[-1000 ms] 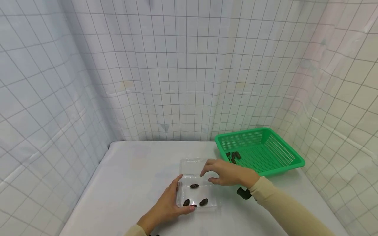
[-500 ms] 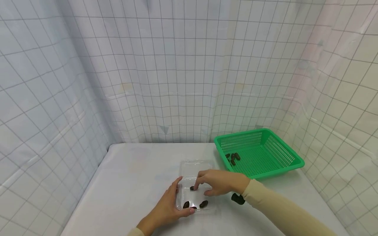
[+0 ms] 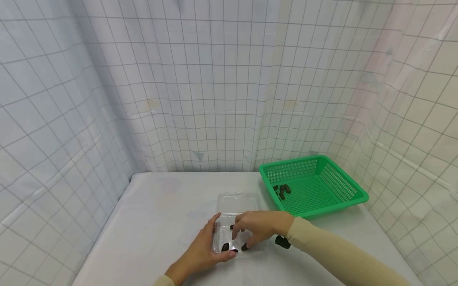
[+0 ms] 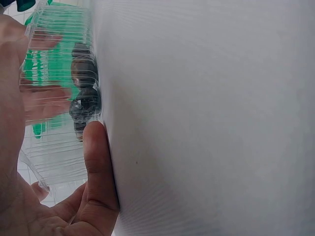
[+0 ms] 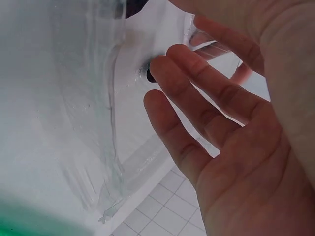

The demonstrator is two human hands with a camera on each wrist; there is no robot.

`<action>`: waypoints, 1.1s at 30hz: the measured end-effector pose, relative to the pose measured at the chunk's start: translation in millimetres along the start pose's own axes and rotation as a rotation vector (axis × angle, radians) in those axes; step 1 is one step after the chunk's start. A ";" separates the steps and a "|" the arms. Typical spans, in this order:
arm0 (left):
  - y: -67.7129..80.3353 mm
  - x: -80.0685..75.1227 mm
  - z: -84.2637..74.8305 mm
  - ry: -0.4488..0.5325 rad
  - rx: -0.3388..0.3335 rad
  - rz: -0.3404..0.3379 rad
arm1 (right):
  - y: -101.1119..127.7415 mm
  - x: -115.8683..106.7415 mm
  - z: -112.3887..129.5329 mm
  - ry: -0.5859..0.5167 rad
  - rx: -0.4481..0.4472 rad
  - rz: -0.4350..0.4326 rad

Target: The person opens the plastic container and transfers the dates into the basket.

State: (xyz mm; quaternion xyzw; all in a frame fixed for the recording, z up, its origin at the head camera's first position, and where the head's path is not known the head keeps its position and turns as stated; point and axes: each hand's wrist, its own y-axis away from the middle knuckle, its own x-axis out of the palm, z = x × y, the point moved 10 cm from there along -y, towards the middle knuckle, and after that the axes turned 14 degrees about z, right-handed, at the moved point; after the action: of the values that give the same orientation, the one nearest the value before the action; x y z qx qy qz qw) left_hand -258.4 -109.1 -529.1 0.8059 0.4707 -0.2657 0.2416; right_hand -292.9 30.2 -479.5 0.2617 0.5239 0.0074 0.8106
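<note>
The head camera looks forward and down from above the white table to the gridded curtain, while the wrist cameras sit close in — the left low, turned sideways, facing through the clear box toward the green basket, the right beside the right hand's palm — all sharing that box.

Showing glossy, ridged plastic on the box, smooth, perforated plastic on the basket, wrinkled gloss on the lumps, a smooth, matt face on the table, rippled, slightly shiny sheeting and matt cloth on the sleeve.
</note>
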 end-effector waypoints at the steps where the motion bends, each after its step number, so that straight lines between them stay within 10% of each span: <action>1: 0.0 0.0 -0.1 0.001 0.000 -0.001 | -1.4 1.3 0.4 0.004 -0.004 0.008; 33: 1.3 0.2 -2.3 0.011 0.011 -0.009 | -15.9 13.8 9.0 -0.055 -0.081 0.059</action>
State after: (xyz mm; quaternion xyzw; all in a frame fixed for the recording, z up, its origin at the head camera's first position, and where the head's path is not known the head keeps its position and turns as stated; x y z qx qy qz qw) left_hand -256.7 -108.1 -527.3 0.8065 0.4741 -0.2650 0.2336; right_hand -283.1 16.7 -495.2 0.2440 0.4930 0.0452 0.8339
